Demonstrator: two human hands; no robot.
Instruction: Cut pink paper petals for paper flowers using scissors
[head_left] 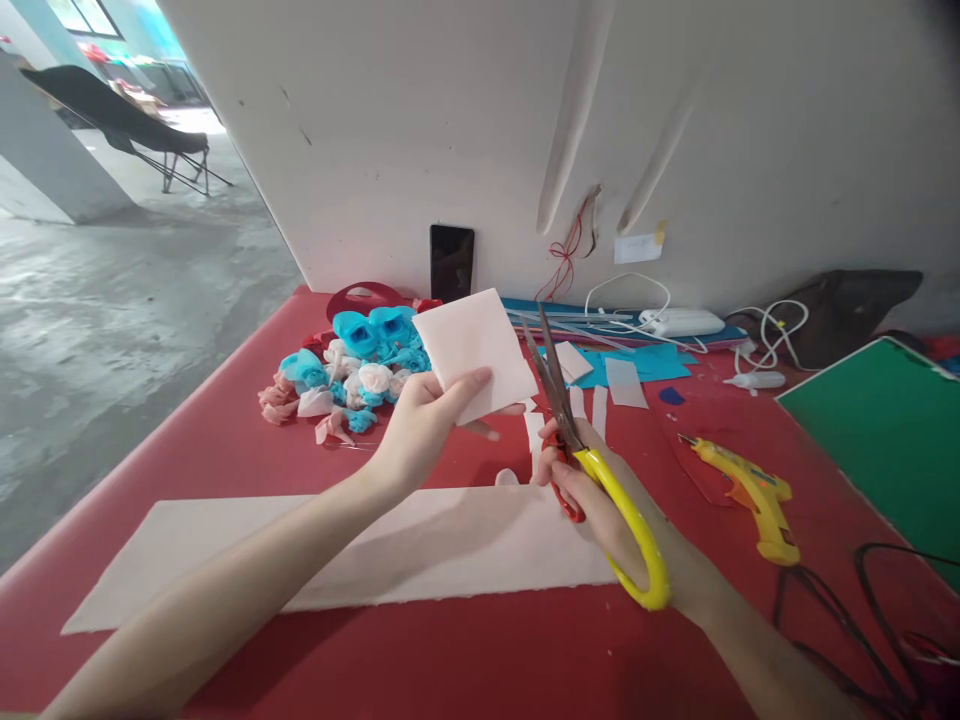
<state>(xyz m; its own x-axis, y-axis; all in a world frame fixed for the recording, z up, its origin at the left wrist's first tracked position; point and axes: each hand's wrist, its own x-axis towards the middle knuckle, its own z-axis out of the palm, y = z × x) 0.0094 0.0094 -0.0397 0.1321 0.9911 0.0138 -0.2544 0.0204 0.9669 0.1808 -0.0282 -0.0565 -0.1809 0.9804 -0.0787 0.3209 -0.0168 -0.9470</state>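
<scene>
A pale pink square of paper (480, 340) is pinched between the thumb and fingers of my left hand (431, 425), held up above the table. My right hand (592, 490) grips a pair of scissors (562, 400) with one yellow and one red handle. Their blades point up and stand slightly apart, just right of the paper square and not cutting it. Beneath both hands lies a long pale pink strip of paper (420, 550), partly covered by my left forearm.
Blue, white and pink paper flowers (367, 360) are heaped at the back left. A black phone (451, 262) leans on the wall. Blue paper pieces (664, 362), a yellow glue gun (750, 495), a green board (885, 440) and a white power strip (681, 321) lie right on the red table (247, 455).
</scene>
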